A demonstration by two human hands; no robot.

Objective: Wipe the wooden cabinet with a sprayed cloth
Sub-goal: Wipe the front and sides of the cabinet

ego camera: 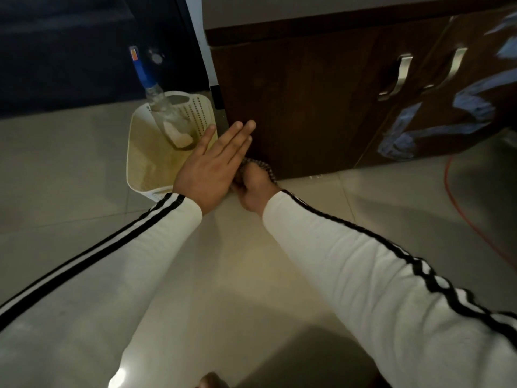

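Observation:
The dark wooden cabinet (302, 107) stands on the tiled floor, its side panel facing me. My right hand (253, 189) is low at the panel's bottom edge, closed around a dark patterned cloth (260, 166) pressed against the wood. Most of the cloth is hidden by both hands. My left hand (215, 166) is flat with fingers straight and together, palm down, overlapping the right hand and reaching toward the cabinet's near corner. A clear spray bottle (159, 107) with a blue nozzle leans in a white basket (140, 163) left of the cabinet.
Two metal handles (397, 77) sit on the cabinet's front doors, which carry bluish reflections. An orange cord (458, 203) runs across the floor at the right. A dark wall or doorway lies behind the basket. Light tiles stretch toward me.

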